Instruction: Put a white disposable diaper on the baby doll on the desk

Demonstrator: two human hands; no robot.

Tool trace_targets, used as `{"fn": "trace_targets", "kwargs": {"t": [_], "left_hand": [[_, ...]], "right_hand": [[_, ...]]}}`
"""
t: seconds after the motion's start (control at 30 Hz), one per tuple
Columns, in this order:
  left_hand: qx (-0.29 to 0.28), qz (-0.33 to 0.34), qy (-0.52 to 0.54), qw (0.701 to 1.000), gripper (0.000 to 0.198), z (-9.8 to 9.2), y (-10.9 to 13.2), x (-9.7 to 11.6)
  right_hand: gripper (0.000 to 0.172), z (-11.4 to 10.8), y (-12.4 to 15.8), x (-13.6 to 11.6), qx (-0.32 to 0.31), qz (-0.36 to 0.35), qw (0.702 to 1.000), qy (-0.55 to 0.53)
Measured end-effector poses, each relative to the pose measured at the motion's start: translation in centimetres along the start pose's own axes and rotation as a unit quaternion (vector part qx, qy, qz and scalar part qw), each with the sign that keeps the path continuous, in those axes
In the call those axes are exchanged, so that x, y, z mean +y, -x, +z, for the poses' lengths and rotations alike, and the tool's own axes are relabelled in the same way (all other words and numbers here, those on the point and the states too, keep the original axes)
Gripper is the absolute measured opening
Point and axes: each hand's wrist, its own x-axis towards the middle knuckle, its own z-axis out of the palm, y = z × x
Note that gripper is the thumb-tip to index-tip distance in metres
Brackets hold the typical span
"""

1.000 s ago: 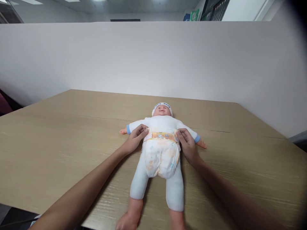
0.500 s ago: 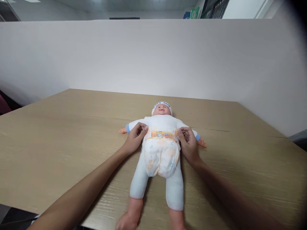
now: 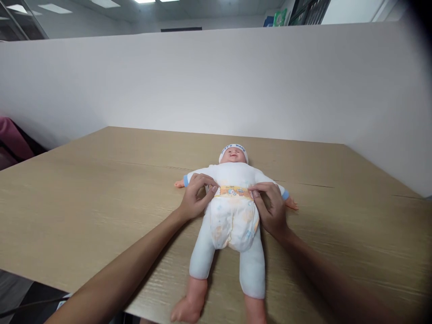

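Observation:
A baby doll (image 3: 232,171) in a white suit and printed cap lies face up on the table, legs towards me and arms spread. Round its hips is a white diaper (image 3: 232,220) with an orange printed waistband. At the left end of that band, my left hand (image 3: 201,193) pinches the diaper's edge between thumb and fingers. My right hand (image 3: 270,204) does likewise at the right end, thumb and fingertips on the band. The fingers partly cover both side tabs.
The wooden table (image 3: 101,202) has thin seams across its top. A pale partition wall (image 3: 216,85) stands behind it. Something dark pink (image 3: 15,139) is beyond the left edge, and a black cable (image 3: 33,307) hangs at the lower left.
Both hands have moved inward from the diaper's sides onto the ends of its waistband. The view has shifted a little, so the doll sits slightly further right.

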Motion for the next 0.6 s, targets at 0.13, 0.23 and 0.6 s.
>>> {"fn": "trace_targets", "kwargs": {"t": [0.13,0.23,0.6], "left_hand": [[-0.005,0.021,-0.003,1.0,0.002,-0.26,-0.05,0.2],[-0.019,0.023,0.005,1.0,0.004,-0.46,0.0,0.1],[-0.037,0.051,-0.003,0.998,0.013,-0.79,0.08,-0.67]], "right_hand": [[0.014,-0.02,0.04,0.0,-0.004,-0.007,1.0,-0.013],[0.014,-0.09,0.16,0.04,-0.003,-0.01,1.0,-0.016],[0.02,-0.39,0.32,-0.4,-0.028,-0.017,0.999,-0.029]]}}
